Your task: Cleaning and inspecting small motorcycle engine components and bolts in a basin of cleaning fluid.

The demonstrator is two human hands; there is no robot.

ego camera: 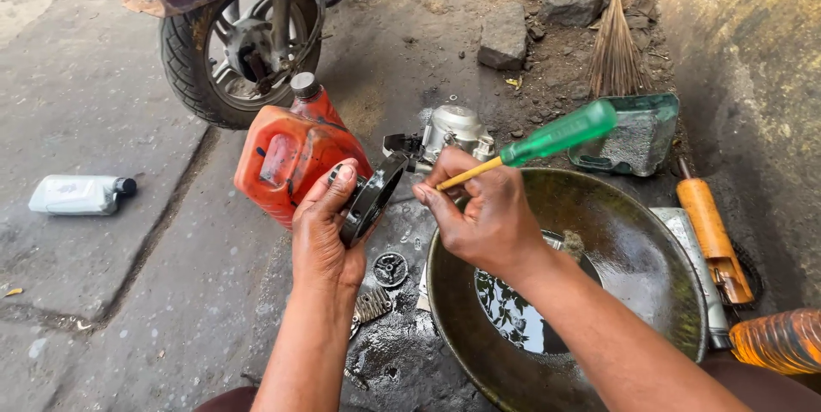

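part: black round metal part, held up tilted above oily ground, just in front of orange jug
left hand: closed round the part
right hand: pinching green-handled screwdriver, tip toward the part
below: dark metal pan with oily liquid
behind: scooter wheel

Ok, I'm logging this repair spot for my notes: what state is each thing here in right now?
Left hand: gripping round black metal part, held up on edge.
Right hand: gripping green-handled screwdriver, tip at the part.
Orange plastic jerrycan: upright, capped.
White plastic bottle: lying on its side, capped.
Wide metal pan: holds dark liquid.
Scooter wheel: upright.
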